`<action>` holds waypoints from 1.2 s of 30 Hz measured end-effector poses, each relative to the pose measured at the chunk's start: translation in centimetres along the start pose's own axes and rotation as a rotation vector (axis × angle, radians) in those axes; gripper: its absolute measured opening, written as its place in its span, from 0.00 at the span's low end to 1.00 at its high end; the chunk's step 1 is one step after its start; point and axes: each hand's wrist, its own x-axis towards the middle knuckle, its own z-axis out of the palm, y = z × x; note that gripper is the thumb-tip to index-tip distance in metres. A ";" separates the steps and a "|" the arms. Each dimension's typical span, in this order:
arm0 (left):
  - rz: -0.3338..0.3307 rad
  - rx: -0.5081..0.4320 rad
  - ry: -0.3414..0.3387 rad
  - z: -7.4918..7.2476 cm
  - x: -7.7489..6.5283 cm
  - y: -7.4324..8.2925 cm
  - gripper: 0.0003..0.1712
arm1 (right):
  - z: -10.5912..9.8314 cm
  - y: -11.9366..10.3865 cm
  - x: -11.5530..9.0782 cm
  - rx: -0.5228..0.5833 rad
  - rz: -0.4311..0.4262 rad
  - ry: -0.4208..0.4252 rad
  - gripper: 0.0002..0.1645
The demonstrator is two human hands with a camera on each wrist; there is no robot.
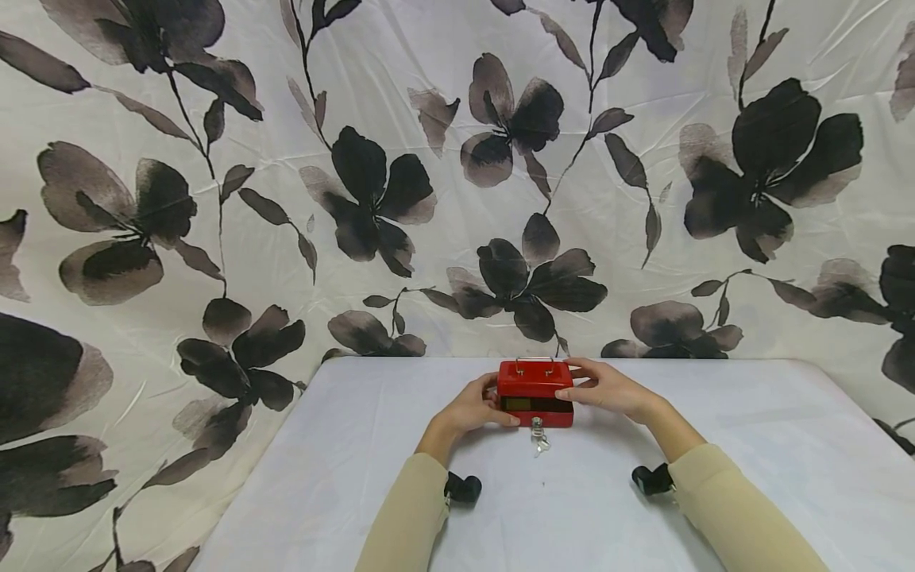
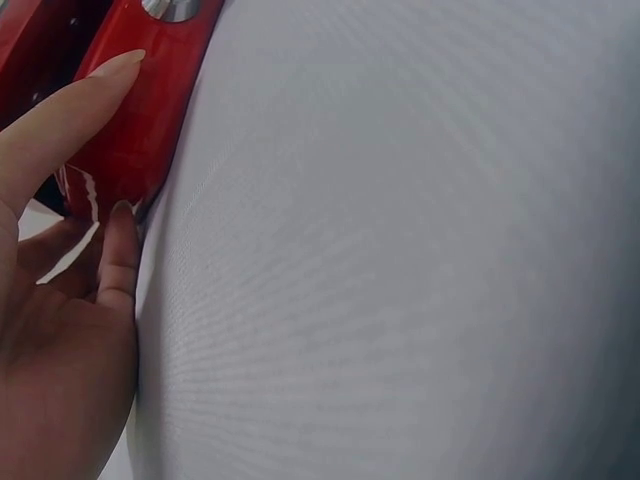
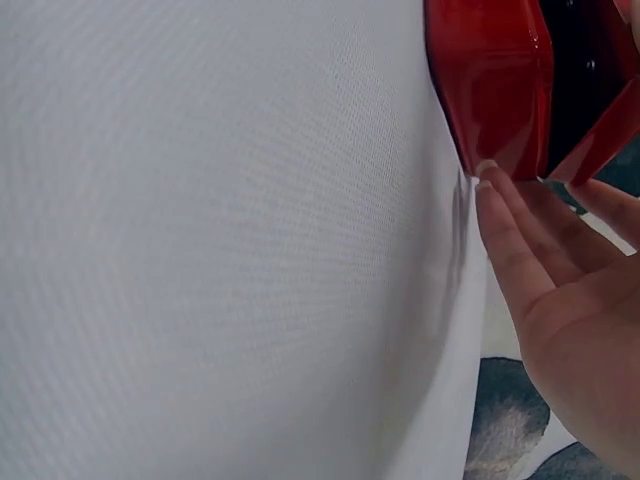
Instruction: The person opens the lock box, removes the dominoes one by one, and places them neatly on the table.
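A small red metal cash box [image 1: 554, 419] stands on the white table, its lid [image 1: 534, 384] partly raised and a dark gap showing at the front. My left hand [image 1: 468, 407] grips the left end, thumb on the front wall and fingers around the side, as the left wrist view shows too. With the right hand [image 1: 616, 389] I hold the lid at its right end, thumb at its front edge. In the right wrist view, other fingertips touch the end wall of the box [image 3: 490, 85]. Keys [image 1: 541, 445] hang from the front lock.
White cloth covers the table [image 1: 572, 508], and its far edge lies just behind the box. Beyond it hangs a white curtain [image 1: 443, 238] with dark flower prints. Black wrist cameras [image 1: 465, 488] sit on both forearms.
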 end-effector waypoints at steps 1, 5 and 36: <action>-0.003 0.000 0.001 0.0 0.0 0.0 0.51 | 0.0 0.0 0.0 -0.006 -0.005 -0.001 0.51; -0.002 -0.007 0.004 0.0 0.0 0.0 0.51 | -0.1 -0.1 0.0 -0.007 -0.006 0.006 0.50; -0.009 0.004 0.007 0.2 0.1 -0.3 0.52 | -0.2 -0.7 1.8 -0.006 0.046 0.129 0.48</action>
